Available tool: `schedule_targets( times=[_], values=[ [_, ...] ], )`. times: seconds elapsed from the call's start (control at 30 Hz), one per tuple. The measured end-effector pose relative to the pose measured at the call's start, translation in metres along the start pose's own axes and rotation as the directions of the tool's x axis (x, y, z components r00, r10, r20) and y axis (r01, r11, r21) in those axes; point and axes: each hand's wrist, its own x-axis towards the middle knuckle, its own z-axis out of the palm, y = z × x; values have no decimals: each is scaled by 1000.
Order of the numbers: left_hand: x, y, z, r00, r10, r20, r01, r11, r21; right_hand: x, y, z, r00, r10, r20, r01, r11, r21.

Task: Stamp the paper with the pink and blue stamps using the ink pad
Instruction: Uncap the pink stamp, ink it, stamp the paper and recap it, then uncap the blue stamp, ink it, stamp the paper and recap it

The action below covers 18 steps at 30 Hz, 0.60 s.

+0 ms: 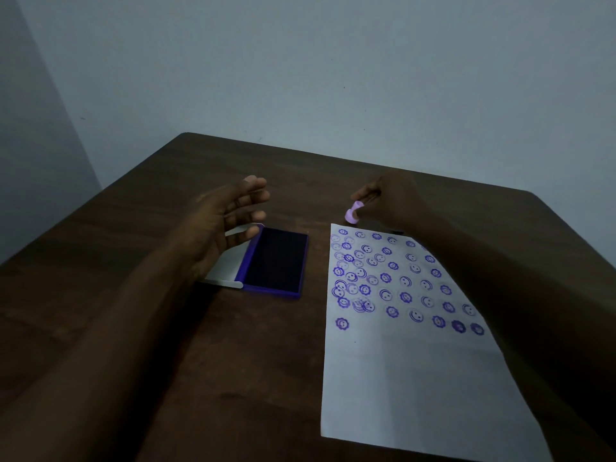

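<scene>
Right hand pinches the small pink plastic stamp beyond the crowded white paper sheet (left hand spread, empty); overlapping prints may smudge

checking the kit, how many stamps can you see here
1: a pink stamp held in the right hand, just past the paper's far edge. The blue stamp is not visible; it may be hidden behind that hand.
</scene>
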Motion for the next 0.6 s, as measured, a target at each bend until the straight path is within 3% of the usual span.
schedule_targets(
  times=[0.43, 0.6],
  values=[
    [1, 1, 0, 1000, -1, 11, 1, 1000, 7, -5, -1, -9, 999, 40, -13, -40, 999, 0],
    [3, 0, 1, 1000, -3, 10, 3, 1000, 10, -2, 13, -57, 988, 63, -139, -76, 993, -91]
  ],
)
